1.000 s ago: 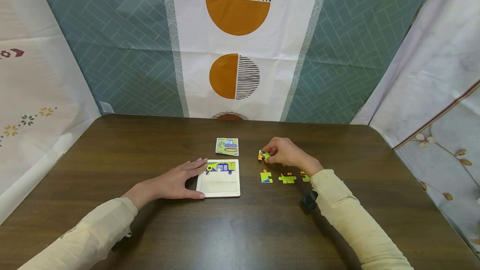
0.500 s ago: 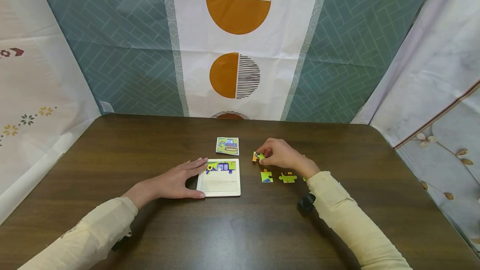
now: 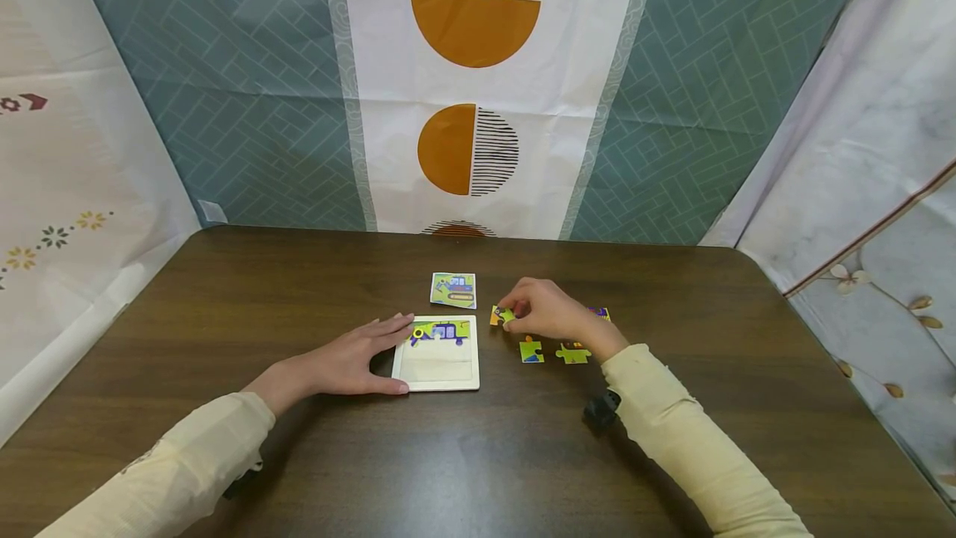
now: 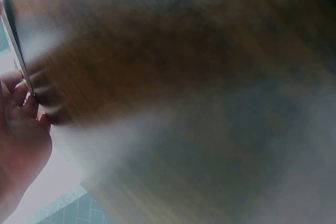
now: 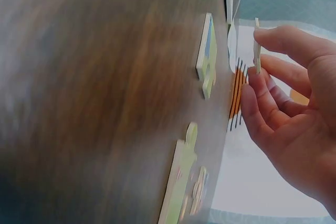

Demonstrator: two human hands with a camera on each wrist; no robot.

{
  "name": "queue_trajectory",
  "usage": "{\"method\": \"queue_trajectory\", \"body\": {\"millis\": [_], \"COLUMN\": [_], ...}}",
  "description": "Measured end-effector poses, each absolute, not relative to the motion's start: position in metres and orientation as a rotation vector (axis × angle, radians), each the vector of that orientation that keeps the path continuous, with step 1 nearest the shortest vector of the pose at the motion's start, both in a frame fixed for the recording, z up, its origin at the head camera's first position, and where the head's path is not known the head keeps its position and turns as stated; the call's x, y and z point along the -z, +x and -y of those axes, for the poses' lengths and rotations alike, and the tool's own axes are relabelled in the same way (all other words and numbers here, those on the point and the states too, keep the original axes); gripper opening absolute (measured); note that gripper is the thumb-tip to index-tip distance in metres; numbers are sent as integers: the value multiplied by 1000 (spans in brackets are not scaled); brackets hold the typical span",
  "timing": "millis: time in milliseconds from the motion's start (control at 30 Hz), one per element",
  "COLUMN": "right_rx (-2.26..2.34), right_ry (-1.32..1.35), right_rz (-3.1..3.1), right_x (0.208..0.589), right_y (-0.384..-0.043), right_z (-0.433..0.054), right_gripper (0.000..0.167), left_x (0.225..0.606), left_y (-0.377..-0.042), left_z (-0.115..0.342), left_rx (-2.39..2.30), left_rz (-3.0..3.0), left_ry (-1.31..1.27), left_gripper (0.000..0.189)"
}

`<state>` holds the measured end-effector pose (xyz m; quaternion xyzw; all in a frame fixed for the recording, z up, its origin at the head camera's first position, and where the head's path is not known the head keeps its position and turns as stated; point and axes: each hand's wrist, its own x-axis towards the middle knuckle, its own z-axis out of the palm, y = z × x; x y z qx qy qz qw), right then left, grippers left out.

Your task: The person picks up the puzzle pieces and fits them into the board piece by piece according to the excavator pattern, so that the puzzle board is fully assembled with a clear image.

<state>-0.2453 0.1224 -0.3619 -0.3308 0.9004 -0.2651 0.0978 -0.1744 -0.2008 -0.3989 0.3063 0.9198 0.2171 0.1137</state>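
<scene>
My right hand [image 3: 548, 310] pinches a green and orange jigsaw piece [image 3: 500, 316] between thumb and fingers, just right of the puzzle tray. In the right wrist view this piece [image 5: 257, 45] shows edge-on, raised off the table. My left hand [image 3: 347, 362] rests at the left side of the white puzzle tray [image 3: 436, 374], fingers spread along its upper left and thumb at its lower left corner. Fitted pieces [image 3: 439, 332] with a purple vehicle on green fill the tray's top part; below, its pale base shows. The left wrist view catches the hand [image 4: 23, 140] by the tray's edge.
A small picture card [image 3: 452, 291] of a digger lies behind the tray. Right of the tray lie a green and blue piece [image 3: 531, 351], a green piece [image 3: 573, 354] and a purple one [image 3: 600, 313], partly behind the right forearm. The brown table [image 3: 299, 455] ends at a fabric backdrop.
My right hand has moved left with the jigsaw piece, bringing it near the tray's upper right corner. A purple piece has come into view behind the right wrist. My left hand stays put.
</scene>
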Motion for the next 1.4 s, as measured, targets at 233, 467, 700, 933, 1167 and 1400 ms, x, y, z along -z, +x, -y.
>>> {"method": "queue_trajectory", "body": {"millis": [233,467,700,933,1167,1400], "right_rx": [774,777,775,764,749,719], "right_ry": [-979,-1044,-1050,-1093,-1118,-1136], "right_rz": [-2653,-2631,-2605,-2593,-2570,-2571], "right_x": [362,363,363,367,367,363], "right_y": [-243,-241,-238,-237,-236,-235], "right_z": [-111,-103,-94,-86,-78,-67], "right_gripper": [31,28,28,30,30,30], "left_x": [398,398,397,396,397,398], "left_y": [-174,-175,-174,-175,-176,-176], "left_z": [201,200,200,200,200,201], "left_rx": [-637,-629,-624,-621,-614,-616], "left_rz": [-2695,-2695,-2686,-2677,-2673,-2674], "left_ry": [905,897,876,859,837,844], "left_gripper": [94,94,94,95,95,95]}}
